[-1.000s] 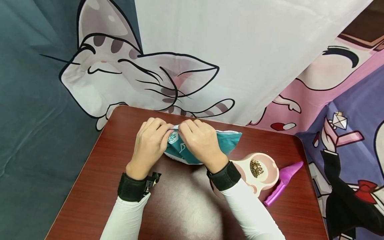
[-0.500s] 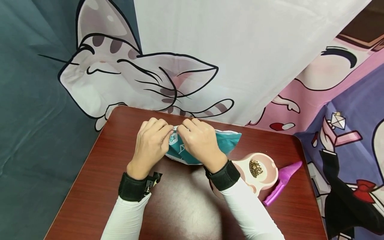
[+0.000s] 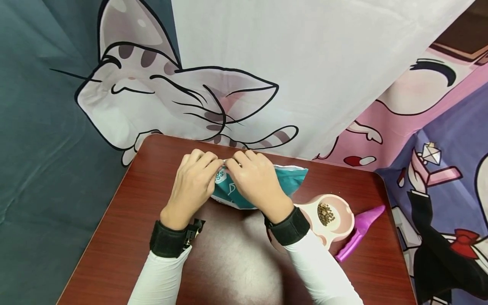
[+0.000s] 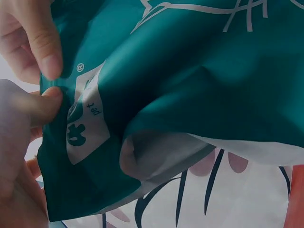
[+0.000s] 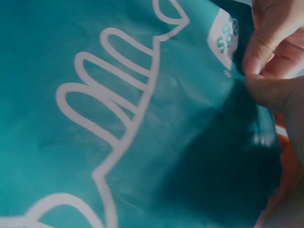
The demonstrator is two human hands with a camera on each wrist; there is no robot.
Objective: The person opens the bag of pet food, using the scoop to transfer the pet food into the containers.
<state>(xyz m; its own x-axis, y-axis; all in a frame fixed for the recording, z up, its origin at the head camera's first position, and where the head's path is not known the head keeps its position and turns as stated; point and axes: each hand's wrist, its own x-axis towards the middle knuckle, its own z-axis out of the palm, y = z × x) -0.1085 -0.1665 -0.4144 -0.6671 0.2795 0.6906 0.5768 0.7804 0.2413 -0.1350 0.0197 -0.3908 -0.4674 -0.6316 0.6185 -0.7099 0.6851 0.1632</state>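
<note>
A teal pet food bag (image 3: 291, 178) with white line drawings lies near the table's far edge. My left hand (image 3: 192, 181) pinches its top edge between thumb and fingers. Right beside it, my right hand (image 3: 258, 181) pinches the same edge, the two thumbs almost meeting. In the left wrist view, the bag (image 4: 199, 102) shows a white label (image 4: 90, 114) close to both thumbs, and its surface folds inward. The right wrist view has the bag's teal front (image 5: 118, 156) filling most of it, thumbs at the edge. My hands hide part of the bag.
To the right stands a pink double pet bowl (image 3: 346, 220) with brown kibble (image 3: 325, 214) in one side; my right forearm covers the other side. Beyond it lies a shiny purple tool (image 3: 358, 234) with a tapered end. Cat-printed cloth (image 3: 244, 93) hangs behind the table.
The left hand has shifted slightly right along the bag's top edge, and the gap between the two hands has narrowed. Bowl and purple tool stay in place.
</note>
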